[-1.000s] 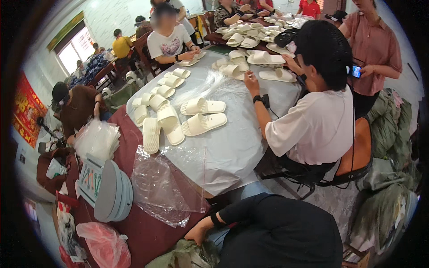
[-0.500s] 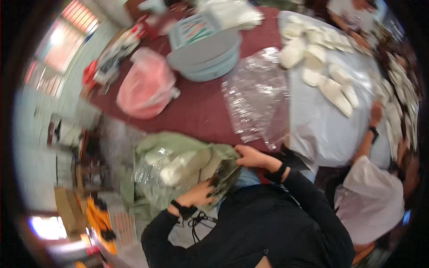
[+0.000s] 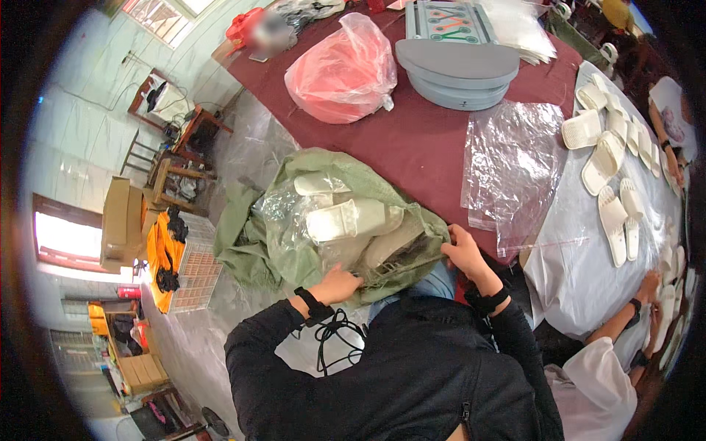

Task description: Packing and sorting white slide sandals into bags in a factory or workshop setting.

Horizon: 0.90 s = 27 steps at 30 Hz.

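A green woven sack (image 3: 334,163) stands in front of me with its mouth spread wide. Inside it lie white slippers (image 3: 346,222) wrapped in clear plastic. At the sack's near rim, my left hand (image 3: 337,284) is closed on the fabric, its fingertips partly hidden by the folds. My right hand (image 3: 468,253) pinches the sack's right edge between thumb and fingers. The lower part of the sack is out of sight.
On the dark red table (image 3: 397,158) are a pink plastic bag (image 3: 344,70), a grey-blue rounded container (image 3: 460,77) and a clear plastic sheet (image 3: 511,162). White slippers (image 3: 604,162) lie on a pale-covered surface at right, near a co-worker's arm (image 3: 621,320).
The view has turned, so the table and slippers appear further right. My left hand has drawn back from over the sack's mouth to its near rim; the right keeps its hold.
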### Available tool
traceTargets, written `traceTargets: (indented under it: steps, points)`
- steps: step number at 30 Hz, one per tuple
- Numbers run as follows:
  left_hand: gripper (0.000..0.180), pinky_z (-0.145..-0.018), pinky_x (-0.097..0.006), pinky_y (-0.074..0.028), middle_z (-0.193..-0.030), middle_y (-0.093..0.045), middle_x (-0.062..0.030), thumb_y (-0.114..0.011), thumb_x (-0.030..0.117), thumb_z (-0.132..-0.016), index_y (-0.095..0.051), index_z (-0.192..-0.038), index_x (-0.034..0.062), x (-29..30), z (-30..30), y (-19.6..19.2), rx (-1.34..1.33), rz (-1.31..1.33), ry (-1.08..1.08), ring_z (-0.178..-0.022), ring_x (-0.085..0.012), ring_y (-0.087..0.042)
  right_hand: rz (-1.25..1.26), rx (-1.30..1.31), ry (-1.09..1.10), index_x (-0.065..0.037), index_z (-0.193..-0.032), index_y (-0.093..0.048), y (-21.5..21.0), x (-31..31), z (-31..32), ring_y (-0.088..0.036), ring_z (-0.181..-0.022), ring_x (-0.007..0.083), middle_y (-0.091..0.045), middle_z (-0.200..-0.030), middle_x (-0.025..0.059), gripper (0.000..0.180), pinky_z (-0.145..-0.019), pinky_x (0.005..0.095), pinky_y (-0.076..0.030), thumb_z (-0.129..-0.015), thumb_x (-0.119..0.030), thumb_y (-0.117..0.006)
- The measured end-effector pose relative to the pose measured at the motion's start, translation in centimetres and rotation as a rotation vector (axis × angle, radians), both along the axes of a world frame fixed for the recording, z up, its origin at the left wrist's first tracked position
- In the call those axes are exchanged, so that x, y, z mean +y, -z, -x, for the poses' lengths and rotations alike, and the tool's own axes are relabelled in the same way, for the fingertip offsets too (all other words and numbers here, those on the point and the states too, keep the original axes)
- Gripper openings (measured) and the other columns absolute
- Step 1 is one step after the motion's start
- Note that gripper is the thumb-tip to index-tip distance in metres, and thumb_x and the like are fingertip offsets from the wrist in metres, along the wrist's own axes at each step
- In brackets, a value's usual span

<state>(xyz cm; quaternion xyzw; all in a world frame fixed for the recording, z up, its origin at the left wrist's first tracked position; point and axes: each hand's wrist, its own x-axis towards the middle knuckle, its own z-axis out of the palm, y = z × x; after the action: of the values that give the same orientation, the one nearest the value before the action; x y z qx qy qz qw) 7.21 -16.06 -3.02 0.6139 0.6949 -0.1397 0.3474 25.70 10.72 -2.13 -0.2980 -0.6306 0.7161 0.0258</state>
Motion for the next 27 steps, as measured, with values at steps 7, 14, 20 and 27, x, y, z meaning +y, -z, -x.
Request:
traceTargets:
  steps: [7, 14, 20, 27]
  points:
    - [0.025, -0.063, -0.05, -0.044, -0.074, -0.06, -0.0212, -0.05, 0.01, -0.079, -0.055, -0.103, 0.0058, 0.2, -1.7, -5.1, -0.161, -0.084, -0.145, -0.073, -0.0398, -0.058, -0.018, 0.027, 0.077, 0.002, -0.099, -0.052, -0.5, 0.8, -0.2, -0.048, -0.049, 0.0103, -0.055, -0.07, 0.0051, 0.023, -0.041, 0.0248, -0.038, -0.077, -0.001, -0.052]
    - [0.033, -0.068, -0.038, -0.05, -0.086, -0.062, -0.0184, -0.047, 0.022, -0.091, -0.052, -0.118, 0.0043, -1.4, 0.2, -6.4, -0.448, -0.095, -0.726, -0.08, -0.0308, -0.062, 0.013, 0.023, 0.231, 0.003, -0.097, -0.052, 1.0, 0.6, 0.0, -0.045, -0.043, 0.0114, -0.053, -0.067, 0.0046, 0.02, -0.039, 0.025, -0.037, -0.077, 0.0, -0.051]
    - [0.049, -0.073, -0.032, -0.048, -0.105, -0.058, -0.0166, -0.057, 0.03, -0.087, -0.045, -0.121, -0.0029, -7.3, 5.4, -0.4, -0.925, -0.21, -1.761, -0.088, -0.026, -0.059, -0.04, 0.042, 0.171, 0.003, -0.096, -0.053, 0.5, 0.4, 0.0, -0.044, -0.042, 0.0104, -0.051, -0.064, 0.0045, 0.02, -0.039, 0.0252, -0.037, -0.077, -0.001, -0.051]
    - [0.067, -0.084, -0.04, -0.044, -0.111, -0.055, -0.0215, -0.072, 0.035, -0.07, -0.047, -0.116, -0.0064, -7.4, 9.5, 4.4, 0.336, -0.43, -1.476, -0.105, -0.0326, -0.053, -0.099, 0.011, 0.153, 0.003, -0.094, -0.054, 0.5, 1.3, -0.5, -0.046, -0.042, 0.0117, -0.052, -0.065, 0.0058, 0.018, -0.04, 0.027, -0.038, -0.077, -0.002, -0.05]
